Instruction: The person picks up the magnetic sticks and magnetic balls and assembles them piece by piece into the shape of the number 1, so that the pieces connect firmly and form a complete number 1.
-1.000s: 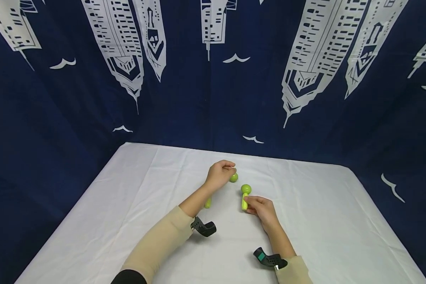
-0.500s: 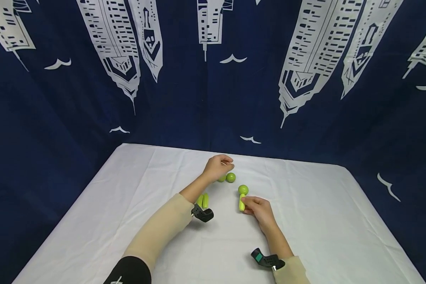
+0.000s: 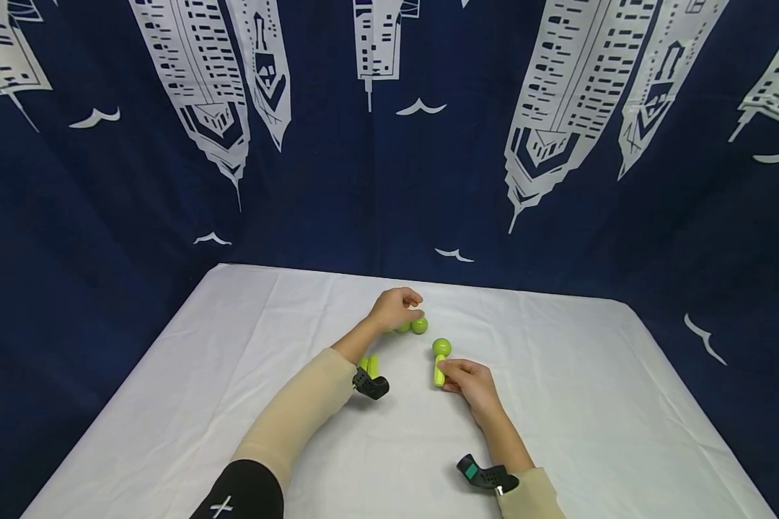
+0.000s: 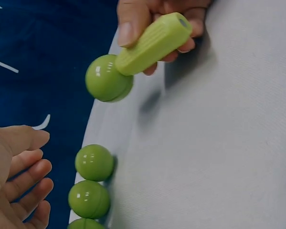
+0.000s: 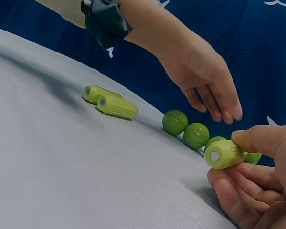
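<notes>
My right hand [image 3: 470, 382] pinches a ridged yellow-green toy stick [image 4: 154, 44] between thumb and fingers. A shiny green ball [image 4: 109, 78] sits at the stick's far end, and a pale round disc [image 5: 215, 156] shows at its near end. Stick and ball are held over the white cloth, their shadow apart from them. My left hand [image 3: 394, 308] hovers beside a row of green balls [image 4: 94, 162], its fingers loosely bent with nothing between them. In the head view it partly hides that row.
Two more yellow-green sticks [image 5: 116, 107] lie side by side on the white-covered table [image 3: 597, 404], partly behind the left forearm in the head view. A dark blue printed curtain [image 3: 337, 187] hangs beyond the far edge. Each wrist wears a black camera strap [image 3: 370, 383].
My left hand has drawn away from the balls with its fingers loosening, uncovering more of the row and the loose sticks. The right hand keeps holding the stick with the ball, nearly still.
</notes>
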Action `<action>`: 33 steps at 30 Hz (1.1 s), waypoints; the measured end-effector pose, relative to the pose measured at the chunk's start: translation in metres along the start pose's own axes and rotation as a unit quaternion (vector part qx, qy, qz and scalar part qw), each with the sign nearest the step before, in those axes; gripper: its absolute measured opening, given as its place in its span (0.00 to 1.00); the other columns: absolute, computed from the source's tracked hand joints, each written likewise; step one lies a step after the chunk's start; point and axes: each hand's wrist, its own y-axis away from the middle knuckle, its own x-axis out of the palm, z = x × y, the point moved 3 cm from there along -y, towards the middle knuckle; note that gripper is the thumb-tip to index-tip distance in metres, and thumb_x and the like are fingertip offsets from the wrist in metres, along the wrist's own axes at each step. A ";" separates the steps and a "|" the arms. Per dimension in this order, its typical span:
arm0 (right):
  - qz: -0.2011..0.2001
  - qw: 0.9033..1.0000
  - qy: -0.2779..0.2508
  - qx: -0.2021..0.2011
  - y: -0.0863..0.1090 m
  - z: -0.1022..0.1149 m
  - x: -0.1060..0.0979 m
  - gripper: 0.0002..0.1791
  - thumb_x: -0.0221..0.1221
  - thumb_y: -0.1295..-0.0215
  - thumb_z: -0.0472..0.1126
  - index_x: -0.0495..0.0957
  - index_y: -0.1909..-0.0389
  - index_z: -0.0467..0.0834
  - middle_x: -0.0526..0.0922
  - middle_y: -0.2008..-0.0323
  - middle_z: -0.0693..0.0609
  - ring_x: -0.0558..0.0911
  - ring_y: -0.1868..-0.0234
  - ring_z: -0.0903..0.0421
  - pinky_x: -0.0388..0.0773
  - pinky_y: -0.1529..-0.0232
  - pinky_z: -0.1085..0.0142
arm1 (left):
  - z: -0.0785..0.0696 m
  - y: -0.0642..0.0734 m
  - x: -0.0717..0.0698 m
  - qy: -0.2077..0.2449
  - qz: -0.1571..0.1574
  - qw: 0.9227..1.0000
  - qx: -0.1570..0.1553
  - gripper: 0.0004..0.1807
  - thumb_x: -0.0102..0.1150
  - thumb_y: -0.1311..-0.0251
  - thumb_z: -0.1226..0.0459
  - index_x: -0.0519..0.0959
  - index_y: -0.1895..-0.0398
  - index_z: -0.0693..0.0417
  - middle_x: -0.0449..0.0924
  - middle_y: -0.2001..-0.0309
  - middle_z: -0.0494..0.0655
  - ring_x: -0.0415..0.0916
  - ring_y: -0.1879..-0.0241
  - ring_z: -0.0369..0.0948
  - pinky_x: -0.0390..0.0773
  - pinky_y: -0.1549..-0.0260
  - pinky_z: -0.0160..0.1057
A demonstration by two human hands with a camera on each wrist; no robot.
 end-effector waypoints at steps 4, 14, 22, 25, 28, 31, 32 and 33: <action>0.002 1.000 0.001 0.004 0.001 0.001 0.000 0.18 0.65 0.38 0.38 0.79 0.55 0.25 0.82 0.71 0.50 0.79 0.73 0.60 0.80 0.70 0.72 | 0.002 -0.001 0.007 -0.061 0.016 0.998 0.012 0.17 0.66 0.42 0.64 0.81 0.50 0.60 0.81 0.54 0.50 0.75 0.50 0.46 0.73 0.48 0.42; 0.020 1.000 -0.003 0.001 0.021 0.027 0.004 0.16 0.62 0.36 0.34 0.78 0.56 0.22 0.81 0.71 0.49 0.79 0.73 0.59 0.80 0.69 0.71 | 0.011 -0.002 0.019 -0.157 0.035 0.987 0.013 0.21 0.68 0.44 0.59 0.81 0.47 0.54 0.82 0.50 0.47 0.75 0.47 0.45 0.72 0.47 0.41; 0.009 1.000 0.002 0.005 0.001 0.001 0.000 0.18 0.64 0.37 0.38 0.79 0.55 0.25 0.82 0.70 0.50 0.80 0.73 0.60 0.80 0.69 0.71 | 0.013 -0.001 0.026 -0.181 0.033 0.983 0.020 0.22 0.71 0.47 0.59 0.81 0.48 0.53 0.82 0.50 0.46 0.75 0.48 0.45 0.72 0.47 0.41; 0.005 1.000 0.007 0.007 -0.001 -0.002 -0.001 0.19 0.64 0.37 0.38 0.79 0.55 0.25 0.82 0.69 0.50 0.80 0.73 0.60 0.80 0.69 0.71 | 0.014 -0.001 0.028 -0.186 0.033 0.982 0.018 0.22 0.72 0.47 0.59 0.81 0.48 0.53 0.82 0.50 0.46 0.75 0.49 0.45 0.72 0.48 0.41; 0.003 1.000 0.011 0.007 -0.001 -0.002 0.000 0.19 0.64 0.37 0.38 0.79 0.54 0.25 0.82 0.69 0.50 0.80 0.72 0.60 0.80 0.69 0.71 | 0.014 0.000 0.031 -0.189 0.030 0.981 0.016 0.22 0.72 0.47 0.59 0.81 0.48 0.53 0.82 0.51 0.46 0.75 0.49 0.45 0.72 0.48 0.42; 0.000 1.000 0.011 0.006 -0.001 -0.002 0.000 0.19 0.64 0.37 0.39 0.79 0.54 0.26 0.82 0.69 0.50 0.80 0.72 0.60 0.80 0.69 0.71 | 0.014 0.000 0.032 -0.190 0.022 0.981 0.017 0.22 0.72 0.47 0.59 0.82 0.48 0.53 0.82 0.51 0.46 0.75 0.49 0.44 0.72 0.48 0.42; 0.001 1.000 0.010 0.004 0.000 -0.001 0.000 0.19 0.64 0.37 0.38 0.79 0.54 0.26 0.82 0.69 0.50 0.80 0.72 0.60 0.80 0.69 0.71 | 0.014 0.001 0.032 -0.193 0.019 0.981 0.019 0.22 0.72 0.47 0.59 0.82 0.48 0.53 0.82 0.51 0.46 0.75 0.49 0.44 0.72 0.48 0.43; 0.001 1.000 0.010 0.002 0.001 -0.001 0.001 0.19 0.64 0.37 0.38 0.79 0.54 0.26 0.82 0.69 0.50 0.80 0.72 0.60 0.80 0.69 0.71 | 0.014 0.001 0.032 -0.196 0.016 0.980 0.020 0.22 0.72 0.47 0.59 0.82 0.48 0.53 0.83 0.51 0.45 0.75 0.49 0.44 0.71 0.48 0.43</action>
